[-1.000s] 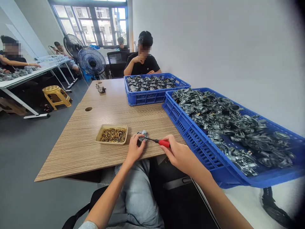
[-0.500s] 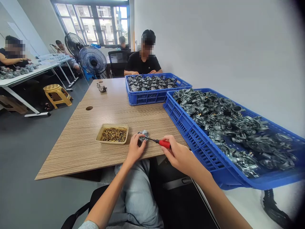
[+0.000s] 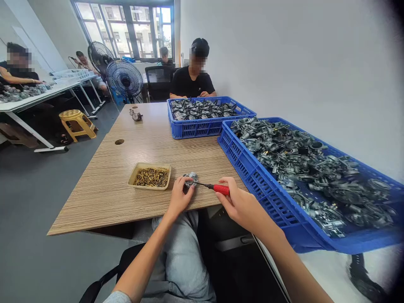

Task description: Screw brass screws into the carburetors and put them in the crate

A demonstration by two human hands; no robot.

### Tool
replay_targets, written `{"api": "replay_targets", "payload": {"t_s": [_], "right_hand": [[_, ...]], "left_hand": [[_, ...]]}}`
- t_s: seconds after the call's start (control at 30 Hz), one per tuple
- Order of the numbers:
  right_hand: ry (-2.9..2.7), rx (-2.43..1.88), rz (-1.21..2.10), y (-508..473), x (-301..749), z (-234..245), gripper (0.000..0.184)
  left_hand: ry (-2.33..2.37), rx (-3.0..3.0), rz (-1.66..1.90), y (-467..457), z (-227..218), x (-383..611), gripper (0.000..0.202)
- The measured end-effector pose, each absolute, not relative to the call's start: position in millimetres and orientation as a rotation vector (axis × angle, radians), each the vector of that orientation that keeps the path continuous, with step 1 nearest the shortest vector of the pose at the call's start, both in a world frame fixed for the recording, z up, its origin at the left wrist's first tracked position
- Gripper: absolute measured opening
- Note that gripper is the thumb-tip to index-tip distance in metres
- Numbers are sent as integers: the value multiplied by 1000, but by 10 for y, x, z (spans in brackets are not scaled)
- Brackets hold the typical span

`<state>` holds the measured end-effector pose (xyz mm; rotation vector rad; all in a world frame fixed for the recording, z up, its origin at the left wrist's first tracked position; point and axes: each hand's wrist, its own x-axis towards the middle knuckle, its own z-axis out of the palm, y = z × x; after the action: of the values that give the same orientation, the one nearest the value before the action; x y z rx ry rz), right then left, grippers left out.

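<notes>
My left hand (image 3: pixel 180 194) is closed on a small grey metal carburetor body (image 3: pixel 191 176), keeping it against the tabletop near the front edge. Its fingers cover part of the casting. In my right hand (image 3: pixel 236 202) is a screwdriver (image 3: pixel 221 189) with a red handle, gripped between thumb and fingers. The dark shaft points left and its tip meets the carburetor body, though the exact contact spot is too small to see. Just left of my left hand stands a cream tray (image 3: pixel 130 182) holding many small brass pieces.
A blue crate (image 3: pixel 252 185) heaped with metal castings stands at my right. Farther back is a second blue crate (image 3: pixel 186 134) with similar parts, a person (image 3: pixel 191 84) seated behind it. One loose carburetor (image 3: pixel 136 115) lies at the wooden table's (image 3: pixel 104 181) far left.
My right hand and the screwdriver handle have shifted slightly to the right. My left hand keeps its hold on the carburetor body. The whole view has moved a little.
</notes>
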<state>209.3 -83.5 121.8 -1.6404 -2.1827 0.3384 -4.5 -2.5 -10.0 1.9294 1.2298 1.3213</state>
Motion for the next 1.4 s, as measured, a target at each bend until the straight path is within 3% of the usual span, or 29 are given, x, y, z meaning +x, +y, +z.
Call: {"api": "replay_targets", "payload": {"t_s": [0.13, 0.27, 0.47, 0.8, 0.97, 1.17, 1.4], "right_hand": [[-2223, -1538, 459, -868, 2100, 1259, 20], [-2195, -1691, 346, -842, 2083, 1231, 11], [-2187, -1940, 84, -806, 2048, 1177, 22], [-2224, -1537, 458, -875, 2115, 1271, 19], [-2183, -1717, 282, -851, 2066, 1238, 11], [-2202, -1965, 11, -800, 2053, 1177, 28], [-2219, -1565, 394, -869, 2083, 1250, 27]], "left_hand": [[1232, 1931, 1314, -24, -98, -46, 19], [1239, 1927, 1318, -18, -118, -45, 19], [1231, 1929, 1321, -17, -129, -44, 19], [1225, 1927, 1319, -24, -109, -48, 19], [1245, 1921, 1309, -19, -123, -44, 20], [1248, 1914, 1319, -14, -122, -44, 20], [1248, 1919, 1316, -14, -122, -54, 19]]}}
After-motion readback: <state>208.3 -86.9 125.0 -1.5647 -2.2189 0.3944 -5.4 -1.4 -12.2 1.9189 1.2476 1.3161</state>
